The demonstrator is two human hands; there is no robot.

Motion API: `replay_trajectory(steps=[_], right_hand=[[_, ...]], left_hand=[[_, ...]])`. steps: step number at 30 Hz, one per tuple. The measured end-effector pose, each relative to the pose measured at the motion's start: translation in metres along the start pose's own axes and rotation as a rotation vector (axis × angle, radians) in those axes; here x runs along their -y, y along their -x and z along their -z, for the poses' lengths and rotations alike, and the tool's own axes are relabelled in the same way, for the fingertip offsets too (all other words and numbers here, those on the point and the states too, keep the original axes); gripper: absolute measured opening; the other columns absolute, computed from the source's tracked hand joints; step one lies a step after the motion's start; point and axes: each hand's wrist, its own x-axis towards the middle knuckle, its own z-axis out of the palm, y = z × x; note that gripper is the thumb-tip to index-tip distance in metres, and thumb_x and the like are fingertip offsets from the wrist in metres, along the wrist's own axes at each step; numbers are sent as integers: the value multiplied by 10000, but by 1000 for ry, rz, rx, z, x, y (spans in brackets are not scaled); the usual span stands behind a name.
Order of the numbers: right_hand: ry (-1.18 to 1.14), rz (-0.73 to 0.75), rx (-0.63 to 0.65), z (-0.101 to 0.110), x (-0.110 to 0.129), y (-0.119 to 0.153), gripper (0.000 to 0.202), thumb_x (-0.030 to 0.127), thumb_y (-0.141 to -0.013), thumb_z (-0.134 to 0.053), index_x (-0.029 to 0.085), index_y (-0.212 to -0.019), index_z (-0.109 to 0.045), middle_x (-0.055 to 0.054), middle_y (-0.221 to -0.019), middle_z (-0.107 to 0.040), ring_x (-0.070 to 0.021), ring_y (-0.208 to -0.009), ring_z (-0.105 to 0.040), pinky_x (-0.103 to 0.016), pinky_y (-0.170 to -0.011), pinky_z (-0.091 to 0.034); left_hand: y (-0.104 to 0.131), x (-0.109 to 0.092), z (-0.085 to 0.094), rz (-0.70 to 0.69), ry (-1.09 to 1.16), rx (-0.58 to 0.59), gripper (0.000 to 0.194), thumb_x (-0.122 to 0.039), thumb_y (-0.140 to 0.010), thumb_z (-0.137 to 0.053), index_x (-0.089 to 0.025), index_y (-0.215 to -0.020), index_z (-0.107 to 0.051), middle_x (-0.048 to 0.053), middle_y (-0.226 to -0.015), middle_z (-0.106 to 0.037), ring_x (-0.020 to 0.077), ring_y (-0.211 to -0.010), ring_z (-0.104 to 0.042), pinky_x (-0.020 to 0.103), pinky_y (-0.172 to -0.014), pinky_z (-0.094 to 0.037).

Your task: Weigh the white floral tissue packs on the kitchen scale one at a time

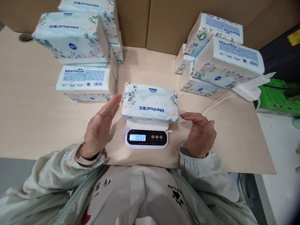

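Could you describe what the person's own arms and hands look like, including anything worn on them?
Both hands are bare, with no gloves. The left hand has a pale pink band, apparently a watch strap, at the wrist. Both arms wear pale grey-green jacket sleeves with gathered elastic cuffs: the left sleeve and the right sleeve, from which the right hand emerges. No rings are visible.

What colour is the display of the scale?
Light blue, lit, with dark digits; the head view shows the scale display best.
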Motion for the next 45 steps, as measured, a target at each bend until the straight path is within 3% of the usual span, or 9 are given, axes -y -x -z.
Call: replay_trajectory(steps=[11,20,28,45], right_hand=[[12,1,-2,-1,1,-1,597,554,-1105,-416,261,-760,-805,-78,-886,-810,-280,-926,-750,-518,-934,-533],[5,-17,-4,1,-3,-2,592,575,-1090,-438,274,-756,-823,-69,-881,-828,-288,-932,-754,-519,-927,-528],[35,-32,58,2,-2,-1,606,598,-1111,-407,240,-863,-829,-88,-983,-830,-287,-1030,-770,-534,-1022,-544],[54,-69,73,1,-4,0,612,639,-1088,-441,215,-890,-835,-91,-1028,-838,-276,-1075,-777,-494,-1064,-560]], left_hand=[[3,-2,0,-37,-41,72,571,-555,-1130,-367,-347,-1574,-658,-72,-1697,-542,246,-1694,-358,433,-1449,-263],[3,-2,-2,-14,-4,53,530,-558,-1102,-470,-354,-1538,-691,-78,-1683,-558,271,-1701,-342,465,-1465,-235],[2,5,1,14,26,29,615,-702,-1044,-555,-333,-1514,-698,-9,-1712,-528,352,-1725,-258,565,-1466,-167],[0,10,2,9,59,64,610,-688,-1048,-575,-309,-1509,-699,5,-1734,-498,341,-1726,-252,549,-1472,-158]])
